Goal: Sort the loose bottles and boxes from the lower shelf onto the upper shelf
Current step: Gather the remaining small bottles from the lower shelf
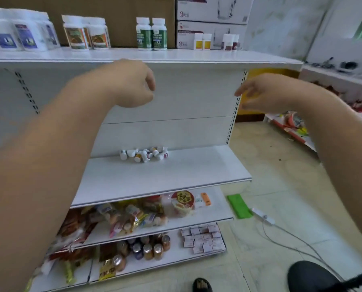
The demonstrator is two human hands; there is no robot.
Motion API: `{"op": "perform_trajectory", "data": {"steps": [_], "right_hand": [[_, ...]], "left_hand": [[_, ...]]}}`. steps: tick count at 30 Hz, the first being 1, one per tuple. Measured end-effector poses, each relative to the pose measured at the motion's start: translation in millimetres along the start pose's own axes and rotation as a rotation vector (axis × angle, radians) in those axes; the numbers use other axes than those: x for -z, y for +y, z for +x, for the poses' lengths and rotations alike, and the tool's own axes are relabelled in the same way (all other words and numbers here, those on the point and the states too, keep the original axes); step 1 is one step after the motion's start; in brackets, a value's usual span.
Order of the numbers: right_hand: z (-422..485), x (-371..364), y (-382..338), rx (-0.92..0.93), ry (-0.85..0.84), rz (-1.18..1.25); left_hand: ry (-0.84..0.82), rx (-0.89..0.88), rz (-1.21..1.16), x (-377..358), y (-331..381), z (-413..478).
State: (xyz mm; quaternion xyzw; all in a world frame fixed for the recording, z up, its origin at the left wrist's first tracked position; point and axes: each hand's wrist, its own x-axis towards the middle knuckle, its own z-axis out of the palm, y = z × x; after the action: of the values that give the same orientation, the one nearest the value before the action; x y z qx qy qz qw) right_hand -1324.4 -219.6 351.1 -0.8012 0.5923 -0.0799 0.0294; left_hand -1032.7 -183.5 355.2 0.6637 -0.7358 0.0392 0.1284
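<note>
Head view: I see both forearms raised just under the upper shelf [197, 56]. Left hand [131, 85] droops at the wrist, fingers loosely curled, empty. Right hand [258, 94] is blurred, fingers loosely extended leftward, nothing visibly held. Loose bottles [144, 153] lie heaped at the back of the lower shelf [176, 173].

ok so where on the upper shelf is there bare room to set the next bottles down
Bare: the right end of the upper shelf, past the red-label bottles, and the gaps either side of the green-label bottles. Crowded: the left end, with blue-label bottles and brown-label bottles packed close.
</note>
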Motion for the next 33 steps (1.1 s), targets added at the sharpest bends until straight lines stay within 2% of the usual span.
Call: {"op": "perform_trajectory", "data": {"steps": [5,11,18,25,33], "right_hand": [[-9,-50,-22,-0.017,-0.022,-0.017],[17,-127,-34,-0.046,-0.095,0.042],[98,-222,-52,-0.078,-0.148,0.225],[197,-314,-55,-0.088,-0.146,0.342],[292,-399,-57,0.023,-0.19,0.418]], "left_hand": [[-0.081,0.074,-0.026,-37,-31,-29],[-0.152,0.192,-0.222,-101,-77,-30],[-0.165,0.353,-0.334,-187,-137,12],[-0.222,0.454,-0.271,-282,-181,69],[-0.211,0.581,-0.344,-375,-189,137]]}}
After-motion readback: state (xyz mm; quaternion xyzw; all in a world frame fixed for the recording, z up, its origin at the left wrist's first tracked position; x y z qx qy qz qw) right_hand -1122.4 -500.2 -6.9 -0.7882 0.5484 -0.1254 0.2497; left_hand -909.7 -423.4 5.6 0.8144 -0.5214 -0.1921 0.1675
